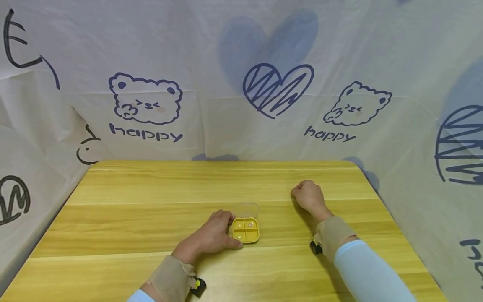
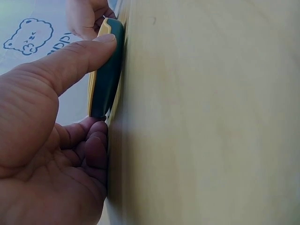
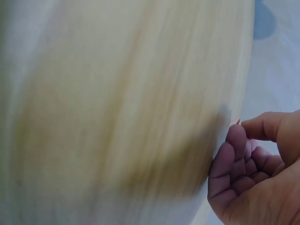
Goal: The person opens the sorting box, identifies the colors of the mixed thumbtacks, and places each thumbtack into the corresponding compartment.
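Observation:
A small yellow pill box (image 1: pixel 245 241) lies on the table, its clear lid (image 1: pixel 247 209) raised at the far side. Tiny bead-like pieces sit in both far compartments and the near left one; the near right compartment looks bare. My left hand (image 1: pixel 213 235) grips the box from its left, thumb along the near edge and fingers by the far left corner. In the left wrist view the side of the box (image 2: pixel 108 75) appears dark green. Farther right, my right hand (image 1: pixel 309 196) pinches a tiny red piece (image 3: pixel 238 122) between thumb and forefinger; most of it is hidden.
The wood-grain table (image 1: pixel 151 184) reaches back to a pale cloth (image 1: pixel 211 121) printed with bears and hearts, which also hangs at both sides. Each wrist wears a beige band with a small black device, the left one (image 1: pixel 198 287) close to the tabletop.

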Demonstrator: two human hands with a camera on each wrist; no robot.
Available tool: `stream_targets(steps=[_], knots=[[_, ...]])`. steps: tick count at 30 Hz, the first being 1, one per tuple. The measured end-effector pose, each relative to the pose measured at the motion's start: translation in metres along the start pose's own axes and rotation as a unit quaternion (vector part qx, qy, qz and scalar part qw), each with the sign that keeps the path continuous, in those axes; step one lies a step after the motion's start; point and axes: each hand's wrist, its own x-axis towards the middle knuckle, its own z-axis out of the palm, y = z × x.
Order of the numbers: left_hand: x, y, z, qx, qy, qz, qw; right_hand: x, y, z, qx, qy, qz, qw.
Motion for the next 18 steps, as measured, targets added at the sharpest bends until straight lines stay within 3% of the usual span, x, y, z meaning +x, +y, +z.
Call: stream_targets(steps=[6,12,15,18], knots=[[0.000,0.000,-0.001,-0.001,-0.002,0.000,1.0000,-0.001,0.004,-0.001,0.041,0.009,0.001,0.999],[0.000,-0.001,0.000,0.001,0.000,0.000,1.0000,-0.006,0.002,-0.003,0.107,-0.009,0.021,0.994],[0.000,-0.002,0.000,0.002,0.000,0.000,1.0000,-0.011,-0.002,-0.003,0.175,-0.023,0.035,0.984],[0.000,-0.001,-0.001,0.002,0.000,-0.001,1.0000,-0.017,-0.009,-0.004,0.251,-0.034,0.042,0.967]])
